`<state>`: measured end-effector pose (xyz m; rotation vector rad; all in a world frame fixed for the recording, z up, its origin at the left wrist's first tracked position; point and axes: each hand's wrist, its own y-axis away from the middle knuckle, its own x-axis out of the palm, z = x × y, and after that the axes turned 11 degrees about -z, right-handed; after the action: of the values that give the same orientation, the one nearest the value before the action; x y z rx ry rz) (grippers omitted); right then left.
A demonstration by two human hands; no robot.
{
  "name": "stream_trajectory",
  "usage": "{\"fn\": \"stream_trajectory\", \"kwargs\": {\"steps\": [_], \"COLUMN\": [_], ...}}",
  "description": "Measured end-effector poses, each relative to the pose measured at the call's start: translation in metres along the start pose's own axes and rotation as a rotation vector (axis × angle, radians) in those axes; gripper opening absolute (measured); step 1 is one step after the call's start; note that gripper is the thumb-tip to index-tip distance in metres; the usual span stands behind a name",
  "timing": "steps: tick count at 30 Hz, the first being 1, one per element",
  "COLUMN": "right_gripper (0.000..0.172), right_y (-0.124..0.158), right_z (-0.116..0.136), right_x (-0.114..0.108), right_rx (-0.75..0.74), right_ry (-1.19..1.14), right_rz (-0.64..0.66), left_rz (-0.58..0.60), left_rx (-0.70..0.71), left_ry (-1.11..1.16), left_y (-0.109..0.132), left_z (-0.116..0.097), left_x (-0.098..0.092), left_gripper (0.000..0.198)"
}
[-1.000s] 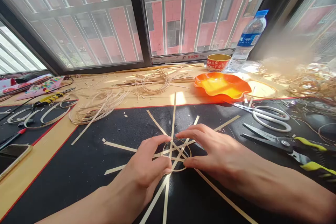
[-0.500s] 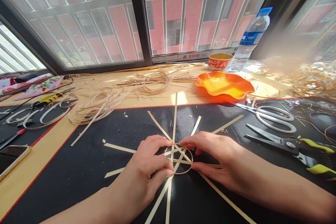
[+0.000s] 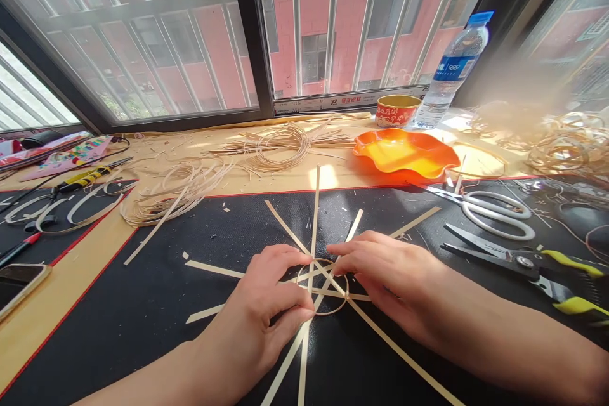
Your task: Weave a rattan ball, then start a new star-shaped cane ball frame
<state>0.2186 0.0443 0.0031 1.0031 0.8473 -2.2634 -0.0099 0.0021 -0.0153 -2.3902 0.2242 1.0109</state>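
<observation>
Flat pale cane strips radiate in a star across the black mat, crossing at the centre. A thin round cane hoop lies around the crossing. My left hand grips the hoop's left side and the strips there between fingers and thumb. My right hand rests just right of the hoop, with its fingers spread and its fingertips reaching over the strips. Neither hand appears to hold the hoop's right side. Part of the crossing is hidden under my left fingers.
The black mat has red edges. White-handled scissors and yellow-handled shears lie right; coils of cane, an orange wavy dish, a tin and a water bottle stand beyond; a phone lies left.
My right hand has drawn slightly up and away from the hoop's lower right side. The hoop sits a little tilted. My left hand has barely moved.
</observation>
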Motion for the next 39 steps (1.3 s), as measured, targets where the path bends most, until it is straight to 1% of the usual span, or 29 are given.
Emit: {"fn": "stream_trajectory", "kwargs": {"steps": [2,3,7,9,15,21,24,27,29,34,39], "right_gripper": [0.02,0.02,0.02,0.021,0.027,0.029,0.028,0.029,0.028,0.026,0.028], "right_y": [-0.002,-0.003,-0.005,-0.005,-0.005,-0.009,-0.009,-0.009,-0.009,-0.008,-0.007], "right_z": [0.001,0.002,0.007,0.01,0.008,0.009,0.01,0.009,0.009,0.009,0.008], "right_x": [-0.004,-0.006,-0.011,-0.01,-0.002,-0.003,-0.002,-0.001,-0.001,0.0,0.001], "right_rx": [-0.04,-0.052,-0.116,-0.155,-0.163,-0.198,-0.224,-0.214,-0.189,-0.156,-0.149], "right_ry": [0.034,0.043,0.099,0.124,0.116,0.111,0.108,0.094,0.073,0.05,0.028], "right_rz": [-0.013,0.012,0.177,0.207,0.209,0.263,0.241,0.217,0.203,0.213,0.21], "left_rz": [0.0,0.0,-0.003,0.003,0.043,0.122,0.135,0.135,0.138,0.177,0.204], "left_rx": [0.004,0.007,0.02,0.016,0.003,0.031,0.015,0.006,-0.003,-0.012,-0.021], "left_ry": [-0.009,-0.012,-0.024,-0.031,-0.017,0.018,0.047,0.066,0.075,0.095,0.095], "left_y": [0.001,0.002,0.003,0.002,-0.003,-0.011,-0.014,-0.014,-0.013,-0.012,-0.011], "left_z": [0.0,0.0,0.0,0.0,0.0,0.005,0.007,0.008,0.008,0.007,0.008], "left_x": [0.001,0.001,0.0,0.0,-0.004,-0.012,-0.015,-0.016,-0.017,-0.021,-0.02], "left_gripper": [0.018,0.018,0.018,0.018,0.019,0.02,0.019,0.018,0.021,0.043,0.04]}}
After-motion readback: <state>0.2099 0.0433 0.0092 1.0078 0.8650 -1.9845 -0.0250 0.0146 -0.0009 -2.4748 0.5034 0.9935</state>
